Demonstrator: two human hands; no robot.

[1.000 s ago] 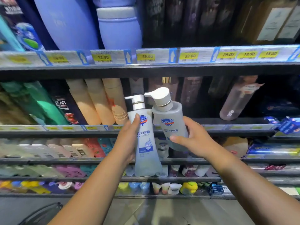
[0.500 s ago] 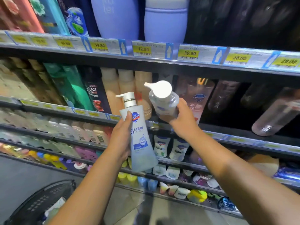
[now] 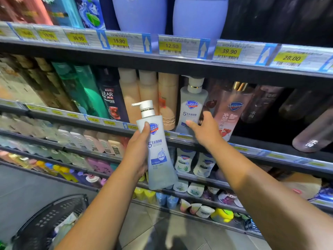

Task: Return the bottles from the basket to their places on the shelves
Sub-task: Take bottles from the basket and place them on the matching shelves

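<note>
While your left hand [image 3: 137,154] grips a pale-blue plastic pump bottle [image 3: 158,159], right hand [image 3: 205,134] touches its shelved twin [image 3: 192,105], fingers straight, peach bottle [image 3: 167,98] adjacent.

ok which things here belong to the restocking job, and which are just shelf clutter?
In the job:
- pump bottle, gripped by the left hand
- matching bottle standing on the shelf, right hand open at its lower part
- basket, lower left

Just there:
- peach bottles
- green bottles
- pink bottle
- price tags
</note>
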